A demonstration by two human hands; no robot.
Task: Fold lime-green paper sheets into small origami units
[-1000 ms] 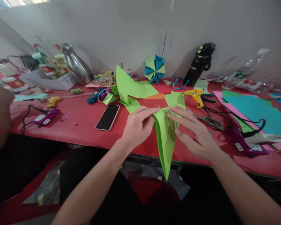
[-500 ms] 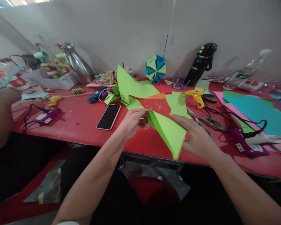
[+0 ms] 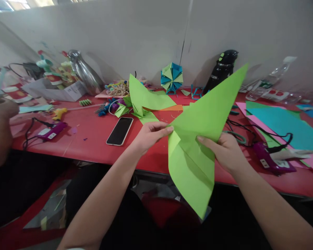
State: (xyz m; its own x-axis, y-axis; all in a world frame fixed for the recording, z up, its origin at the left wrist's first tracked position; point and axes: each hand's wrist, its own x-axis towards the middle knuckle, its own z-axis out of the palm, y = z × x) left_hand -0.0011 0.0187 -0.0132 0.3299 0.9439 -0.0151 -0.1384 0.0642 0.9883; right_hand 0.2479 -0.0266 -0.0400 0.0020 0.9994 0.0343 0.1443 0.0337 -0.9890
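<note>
A bright green sheet of paper (image 3: 200, 121), creased and partly unfolded, is held up over the table's front edge. My left hand (image 3: 153, 135) pinches its left corner between thumb and fingers. At the right side my right hand (image 3: 225, 151) grips it, thumb on the near face and fingers behind. Another curved green paper (image 3: 151, 99) lies beyond my left hand, with small folded green pieces (image 3: 122, 110) beside it. A black-screened phone (image 3: 120, 131) rests left of my left hand. The held sheet hides most of the glue gun and scissors area.
On the red table (image 3: 88, 149) stand a black bottle (image 3: 220, 71), a steel jug (image 3: 85, 71) and a blue-green paper ball (image 3: 171, 78). Coloured sheets (image 3: 284, 123) and a purple power strip (image 3: 272, 158) with cables lie right. A co-worker's hand (image 3: 2, 109) is at far left.
The green paper has been opened out from its folded shape, one point now rising to the upper right and another hanging down. My right hand has shifted slightly right, its thumb now on the sheet.
</note>
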